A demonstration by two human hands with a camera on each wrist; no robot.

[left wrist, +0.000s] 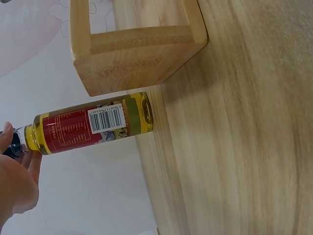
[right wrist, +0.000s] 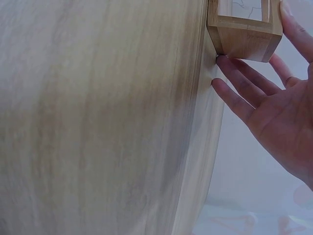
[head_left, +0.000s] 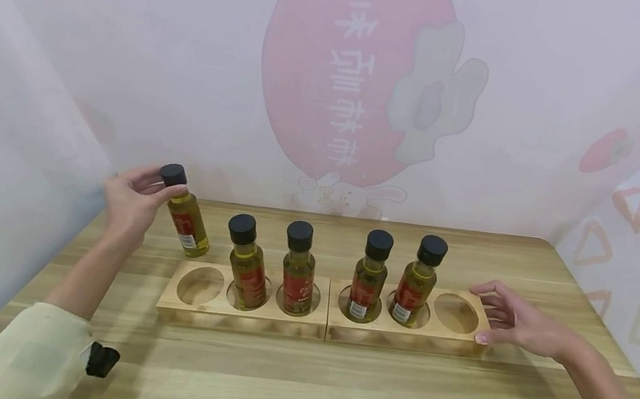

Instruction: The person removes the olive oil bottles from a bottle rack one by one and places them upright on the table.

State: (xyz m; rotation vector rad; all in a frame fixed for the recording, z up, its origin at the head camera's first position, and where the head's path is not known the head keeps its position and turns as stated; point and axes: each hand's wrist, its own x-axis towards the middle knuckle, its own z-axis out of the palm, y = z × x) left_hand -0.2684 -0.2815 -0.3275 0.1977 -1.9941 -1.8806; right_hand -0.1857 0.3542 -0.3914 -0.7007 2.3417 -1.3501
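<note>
My left hand (head_left: pixel 134 199) pinches a small oil bottle (head_left: pixel 189 226) by its neck, just under the black cap. This bottle leans slightly, its base behind the left end of the left wooden rack (head_left: pixel 243 321). In the left wrist view the bottle's red label and barcode (left wrist: pixel 106 118) show, beside the rack's end. At the far right, my right hand (head_left: pixel 516 320) holds the outer end of the right wooden rack (head_left: pixel 404 340), thumb at the front corner and index finger at the back one. Its other fingers (right wrist: pixel 239 100) spread beside the rack's end.
Both racks stand end to end on the wooden table (head_left: pixel 294 392). Two oil bottles stand in the left one, including one bottle (head_left: pixel 251 264), and two in the right, including another bottle (head_left: pixel 367 276). The outermost holes hold no bottle. A printed curtain (head_left: pixel 192 61) hangs behind.
</note>
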